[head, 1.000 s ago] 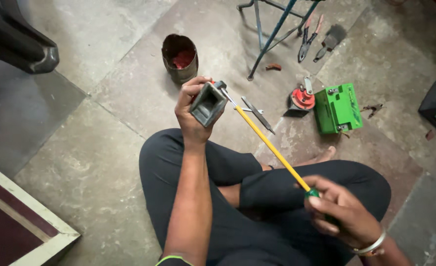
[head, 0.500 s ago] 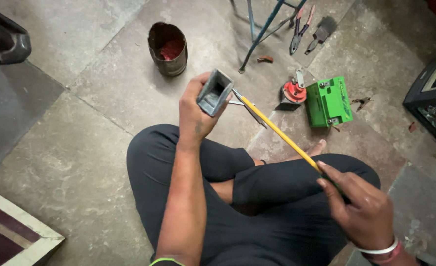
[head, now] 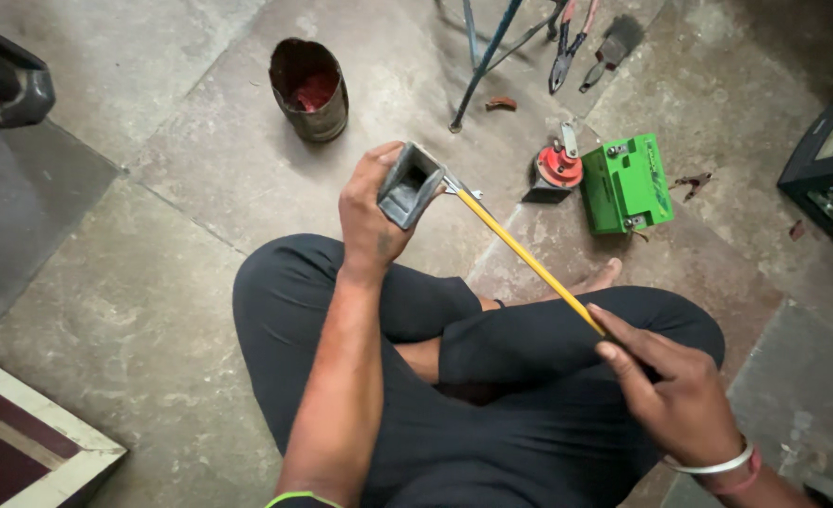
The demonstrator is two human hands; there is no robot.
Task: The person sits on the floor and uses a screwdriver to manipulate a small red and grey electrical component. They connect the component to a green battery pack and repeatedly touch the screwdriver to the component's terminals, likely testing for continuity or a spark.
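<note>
- While the person sits cross-legged on the stone floor (head: pixel 153 310), the left hand (head: pixel 371 212) grasps a small grey metal box (head: pixel 409 185), held raised above the knees with its hollow end facing up toward the camera.
- A yellow rod (head: pixel 529 259) meets the box at a metal fitting on its right side; its long axis runs diagonally down and right to the right hand (head: pixel 675 395).
- The right hand closes its fingers (head: pixel 623 329) around the rod's lower end; what lies inside the grip is hidden.
- The left hand is the nearer to the box; the right hand lies well apart from it.
- Beyond the box stand a rusty tin can (head: pixel 309 89), a red horn (head: pixel 559 167), a green battery (head: pixel 626 183) and pliers (head: pixel 564 42).
</note>
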